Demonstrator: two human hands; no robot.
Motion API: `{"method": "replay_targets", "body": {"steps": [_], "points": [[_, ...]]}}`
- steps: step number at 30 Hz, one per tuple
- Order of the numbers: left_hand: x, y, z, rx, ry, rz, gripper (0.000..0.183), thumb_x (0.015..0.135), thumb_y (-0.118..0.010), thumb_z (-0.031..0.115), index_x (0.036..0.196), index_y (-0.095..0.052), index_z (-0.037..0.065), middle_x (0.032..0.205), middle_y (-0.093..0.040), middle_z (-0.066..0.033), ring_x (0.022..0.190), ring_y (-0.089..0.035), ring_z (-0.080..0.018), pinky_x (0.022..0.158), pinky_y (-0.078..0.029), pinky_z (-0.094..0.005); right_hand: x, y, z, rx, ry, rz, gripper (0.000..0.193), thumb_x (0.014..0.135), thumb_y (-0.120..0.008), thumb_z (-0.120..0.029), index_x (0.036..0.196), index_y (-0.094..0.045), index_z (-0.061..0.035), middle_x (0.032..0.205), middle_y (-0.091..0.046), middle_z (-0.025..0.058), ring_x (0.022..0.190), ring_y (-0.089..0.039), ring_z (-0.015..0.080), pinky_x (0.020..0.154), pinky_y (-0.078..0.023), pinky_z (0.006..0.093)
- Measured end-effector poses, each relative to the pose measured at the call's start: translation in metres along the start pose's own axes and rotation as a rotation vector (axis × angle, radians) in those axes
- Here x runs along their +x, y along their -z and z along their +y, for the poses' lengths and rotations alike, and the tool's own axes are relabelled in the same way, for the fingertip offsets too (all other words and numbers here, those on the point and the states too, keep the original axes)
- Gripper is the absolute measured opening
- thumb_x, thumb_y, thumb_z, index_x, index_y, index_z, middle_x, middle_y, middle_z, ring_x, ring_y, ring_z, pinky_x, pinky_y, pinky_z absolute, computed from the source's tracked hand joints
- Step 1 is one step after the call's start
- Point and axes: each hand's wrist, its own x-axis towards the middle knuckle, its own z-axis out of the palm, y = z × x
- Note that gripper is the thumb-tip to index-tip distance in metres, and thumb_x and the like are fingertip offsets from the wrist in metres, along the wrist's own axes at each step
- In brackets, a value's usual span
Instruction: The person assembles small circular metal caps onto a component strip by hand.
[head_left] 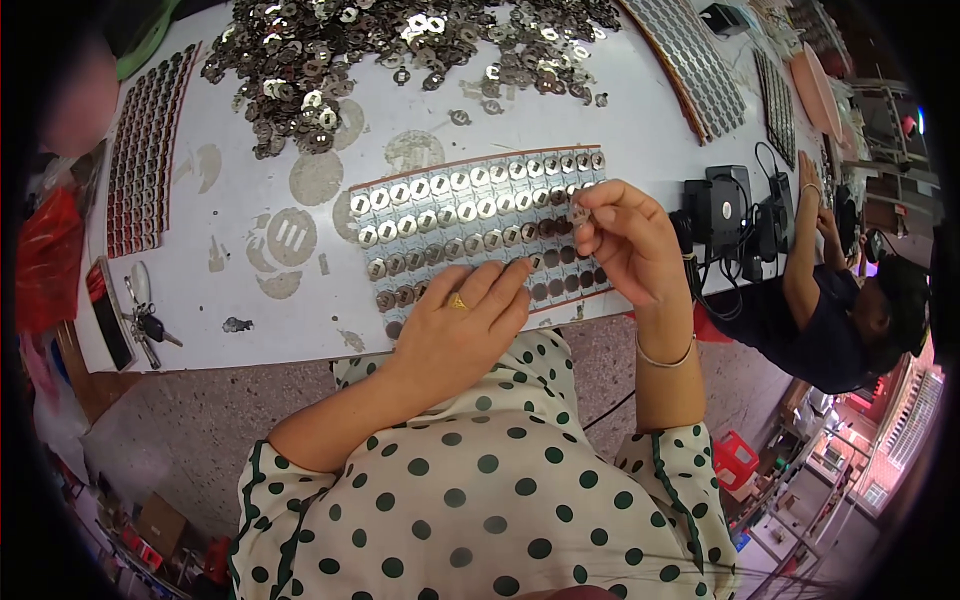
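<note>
A rectangular panel (455, 208) lies on the table before me, set with rows of small round silver metal pieces, several with a dark slot. Toward its right side and near edge are darker round spots. My left hand (455, 325) rests over the near part of the panel, fingers stretched out. One of its fingertips touches a slotted metal piece (535, 262); the thumb is hidden. Above the panel's right end, my right hand (635, 240) is closed in a pinch on a small metal piece (580, 212), partly covered by the fingers.
Loose metal pieces (310, 60) form a wide heap at the far side. Filled panels lie at left (150, 150) and far right (685, 65). Black power adapters (725, 215) with cables stand at right. Keys (150, 325) and a phone (108, 325) lie left. Another person (830, 310) sits at right.
</note>
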Motion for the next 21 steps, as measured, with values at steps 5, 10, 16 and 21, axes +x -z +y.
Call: {"method": "replay_targets", "body": {"steps": [5,10,16,21], "points": [[0.0,-0.002,0.002,-0.022,-0.001,-0.026,0.029,0.083,-0.074,0.015,0.11,-0.069,0.005,0.139,-0.061,-0.0072,0.119,-0.057,-0.0216,0.1,-0.042,-0.0392,-0.023,0.003,0.003,-0.403,0.025,0.047,0.02,0.094,-0.066,0.005,0.113,-0.069,0.003,0.094,-0.071,0.0041,0.083,-0.067,0.0114,0.075,-0.055,0.0251],[0.0,-0.004,0.005,-0.031,-0.017,-0.037,0.029,0.085,-0.073,0.012,0.112,-0.068,0.004,0.141,-0.061,-0.0085,0.123,-0.057,-0.0229,0.104,-0.042,-0.0405,-0.028,0.0,0.017,-0.903,0.045,0.154,0.01,0.092,-0.072,-0.001,0.102,-0.074,0.0003,0.09,-0.071,0.0031,0.076,-0.066,0.0092,0.07,-0.056,0.0256],[-0.001,-0.005,0.003,-0.019,-0.032,-0.041,0.028,0.086,-0.072,0.012,0.113,-0.068,0.003,0.141,-0.061,-0.0096,0.123,-0.058,-0.0234,0.104,-0.043,-0.0409,-0.026,-0.02,0.016,-1.163,0.232,0.094,0.013,0.089,-0.072,0.001,0.101,-0.073,-0.0036,0.086,-0.067,0.0056,0.074,-0.066,0.0151,0.066,-0.054,0.0283],[-0.001,-0.004,0.003,-0.003,-0.037,-0.048,0.029,0.086,-0.072,0.012,0.113,-0.068,0.003,0.142,-0.061,-0.0093,0.123,-0.059,-0.0231,0.104,-0.043,-0.0407,-0.027,-0.019,0.023,-1.21,0.365,0.13,0.014,0.086,-0.075,0.001,0.098,-0.073,-0.0048,0.088,-0.065,0.0059,0.072,-0.065,0.016,0.064,-0.053,0.0292]]}}
